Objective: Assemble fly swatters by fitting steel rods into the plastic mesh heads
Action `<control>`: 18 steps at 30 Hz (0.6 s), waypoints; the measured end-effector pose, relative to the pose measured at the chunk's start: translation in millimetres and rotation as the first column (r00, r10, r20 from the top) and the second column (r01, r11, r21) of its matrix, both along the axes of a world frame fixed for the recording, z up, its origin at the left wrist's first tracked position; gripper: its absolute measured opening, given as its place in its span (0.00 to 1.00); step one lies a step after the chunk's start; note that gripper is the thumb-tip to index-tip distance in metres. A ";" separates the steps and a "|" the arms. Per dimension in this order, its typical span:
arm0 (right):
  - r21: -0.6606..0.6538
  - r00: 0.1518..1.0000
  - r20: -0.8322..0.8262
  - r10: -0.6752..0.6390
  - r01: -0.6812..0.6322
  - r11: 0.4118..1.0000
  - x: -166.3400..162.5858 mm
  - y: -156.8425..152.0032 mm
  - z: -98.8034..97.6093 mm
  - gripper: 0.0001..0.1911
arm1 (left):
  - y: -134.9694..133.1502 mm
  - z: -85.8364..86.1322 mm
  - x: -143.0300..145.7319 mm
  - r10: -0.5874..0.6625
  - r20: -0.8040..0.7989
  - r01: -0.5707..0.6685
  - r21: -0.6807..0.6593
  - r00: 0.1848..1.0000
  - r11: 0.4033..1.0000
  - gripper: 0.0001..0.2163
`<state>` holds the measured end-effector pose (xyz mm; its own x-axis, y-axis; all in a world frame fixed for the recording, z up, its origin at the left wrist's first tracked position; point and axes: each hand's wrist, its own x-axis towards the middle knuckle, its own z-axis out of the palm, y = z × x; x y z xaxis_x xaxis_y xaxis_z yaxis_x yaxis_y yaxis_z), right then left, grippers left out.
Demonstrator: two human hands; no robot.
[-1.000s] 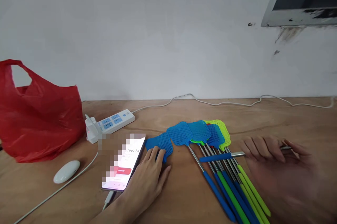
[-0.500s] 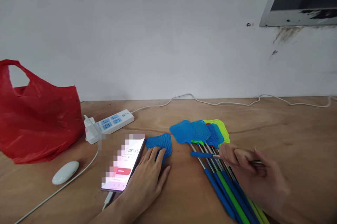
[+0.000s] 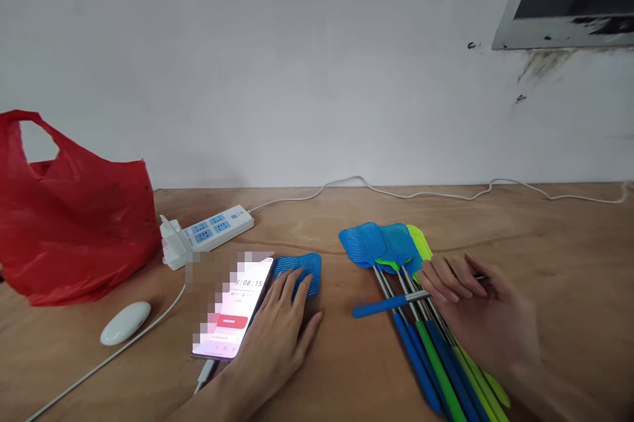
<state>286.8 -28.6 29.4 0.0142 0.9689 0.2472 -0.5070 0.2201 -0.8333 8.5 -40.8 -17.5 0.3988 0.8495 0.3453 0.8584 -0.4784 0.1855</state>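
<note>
My left hand [image 3: 280, 326] lies flat with fingers apart on a blue mesh fly swatter head [image 3: 310, 270], beside a lit phone. No rod shows on that head. My right hand [image 3: 478, 313] is closed around the metal rod of a fly swatter handle [image 3: 379, 307], whose blue grip points left. This handle crosses above a pile of fly swatters [image 3: 426, 343]. Their blue and yellow-green mesh heads [image 3: 364, 244] overlap at the far end, and blue, green and yellow-green grips fan toward me. My right hand hides part of the pile and the held rod's other end.
The phone [image 3: 238, 306] has a cable plugged into its near end. A white oval object [image 3: 125, 323], a white power strip [image 3: 222, 227] and a red plastic bag [image 3: 79, 217] stand at the left. A thin white cord [image 3: 411, 195] runs along the wall's foot.
The held handle's blue end has dropped slightly toward me. Heads in the pile have shifted right and bunched closer. My left hand has barely moved.
</note>
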 end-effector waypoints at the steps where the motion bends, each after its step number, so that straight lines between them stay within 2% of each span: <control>1: -0.018 1.000 0.015 0.012 -0.011 1.000 -1.7 0.9 -0.1 0.26 | -1.4 4.0 0.8 -0.055 0.038 0.056 -0.016 0.998 0.998 0.18; 4: -0.033 0.994 0.093 0.064 -0.061 0.998 -7.2 2.6 -3.2 0.27 | -8.0 18.5 5.4 -0.252 0.184 0.279 -0.135 0.950 0.951 0.19; 6: -0.039 0.988 0.110 0.112 -0.108 0.993 -10.3 2.5 -5.7 0.27 | -12.2 25.1 8.9 -0.311 0.252 0.363 -0.201 0.917 0.910 0.17; 11: -0.096 0.979 -0.102 0.178 -0.188 0.978 -11.2 -1.0 -6.4 0.21 | -14.2 23.7 13.8 -0.314 0.236 0.374 -0.279 0.920 0.885 0.10; 14: -0.133 0.975 -0.177 0.137 -0.161 0.978 -8.2 -3.3 -4.4 0.13 | -12.9 20.8 14.1 -0.312 0.227 0.368 -0.275 0.922 0.888 0.07; 18: -0.194 0.976 -0.210 0.056 -0.098 0.976 -5.8 -4.9 -3.8 0.08 | -13.0 20.6 13.8 -0.321 0.237 0.381 -0.282 0.917 0.881 0.06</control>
<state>281.1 -33.6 25.5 -0.0326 0.9984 0.0459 -0.6785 0.0116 -0.7345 22.3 -53.7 3.0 0.6484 0.7406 0.1763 0.5829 -0.6318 0.5109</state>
